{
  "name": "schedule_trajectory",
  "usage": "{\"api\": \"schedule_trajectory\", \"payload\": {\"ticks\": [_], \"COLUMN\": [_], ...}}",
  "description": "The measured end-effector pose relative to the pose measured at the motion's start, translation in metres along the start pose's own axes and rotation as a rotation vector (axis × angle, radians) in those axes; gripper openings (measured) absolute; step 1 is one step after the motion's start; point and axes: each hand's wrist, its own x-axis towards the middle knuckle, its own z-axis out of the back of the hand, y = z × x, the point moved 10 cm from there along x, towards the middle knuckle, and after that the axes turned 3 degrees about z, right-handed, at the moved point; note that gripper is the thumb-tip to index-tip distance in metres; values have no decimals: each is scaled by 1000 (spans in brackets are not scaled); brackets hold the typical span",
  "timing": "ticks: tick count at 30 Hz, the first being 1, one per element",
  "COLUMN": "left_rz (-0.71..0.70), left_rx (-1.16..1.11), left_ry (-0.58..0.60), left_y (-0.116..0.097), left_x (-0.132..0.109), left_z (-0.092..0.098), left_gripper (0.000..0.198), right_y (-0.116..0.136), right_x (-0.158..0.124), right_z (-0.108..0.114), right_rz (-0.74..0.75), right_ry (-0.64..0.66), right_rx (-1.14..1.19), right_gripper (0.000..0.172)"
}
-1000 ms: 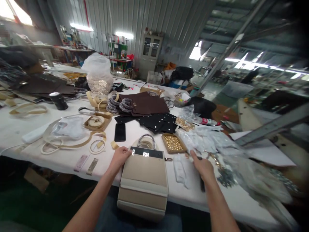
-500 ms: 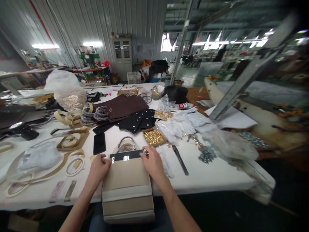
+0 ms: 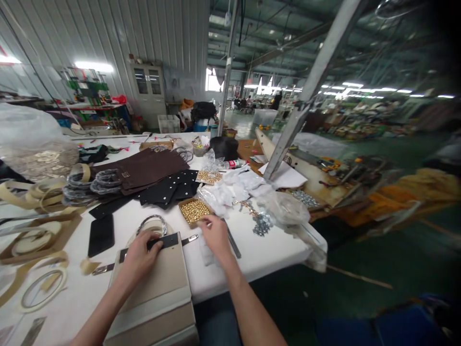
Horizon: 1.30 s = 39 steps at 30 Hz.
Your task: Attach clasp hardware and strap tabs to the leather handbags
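Observation:
A beige bag panel [image 3: 162,274] lies at the table's front edge, with a black strip across its top and a plastic-wrapped ring handle [image 3: 155,222] above it. My left hand [image 3: 142,252] rests on the strip, its thumb and fingers closed on the strip's edge. Straps with metal ends stick out on both sides of the panel. My right hand [image 3: 215,235] is at the near right corner of a small box of gold studs [image 3: 193,211], fingertips pinched together; whatever they hold is too small to make out.
A black phone [image 3: 101,235] and tape rolls [image 3: 43,290] lie to the left. Brown panels [image 3: 147,168] and black studded pieces [image 3: 169,190] are behind. A dark metal tool [image 3: 233,240], grey studs [image 3: 262,224] and plastic bags [image 3: 283,207] lie right; a slanted metal post [image 3: 288,134] rises beyond.
The view has swung right. My right hand has left the panel's right edge for the stud box. My left hand has moved further onto the black strip. Straps now show at both sides.

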Motion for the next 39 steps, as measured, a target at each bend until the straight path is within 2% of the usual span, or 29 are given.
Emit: {"api": "schedule_trajectory", "payload": {"ticks": [4, 5, 7, 10, 14, 19, 23, 26, 30, 35, 39], "left_rz": [84, 113, 149, 154, 173, 188, 107, 85, 151, 303, 309], "left_rx": [29, 44, 64, 20, -75, -141, -145, -170, -222, -243, -236], "left_ry": [48, 71, 119, 143, 161, 201, 237, 243, 242, 258, 239], "left_y": [12, 16, 20, 18, 12, 13, 17, 21, 21, 20, 17], "left_x": [10, 12, 17, 22, 24, 28, 30, 31, 30, 25, 24], "left_z": [-9, -11, -16, -19, -17, -18, -25, -28, -26, -23, -20], "left_gripper": [19, 17, 12, 12, 17, 17, 12, 8, 11, 19, 19], "right_y": [-82, -100, -129, -152, -164, -174, -177, -176, -175, -177, -178], "right_x": [54, 66, 84, 98, 104, 108, 106, 104, 105, 105, 104], "right_z": [100, 116, 133, 132, 122, 123, 124, 121, 111, 105, 108], "right_rz": [-181, -230, -316, -396, -445, -446, -400, -376, -339, -306, -304], "right_ry": [-88, -90, -81, -71, -76, -21, 37, 41, 62, 116, 114], "right_rx": [-226, -281, -373, -470, -548, -572, -588, -634, -690, -707, -689], "right_gripper": [23, 22, 19, 29, 41, 33, 22, 25, 33, 24, 23]}}
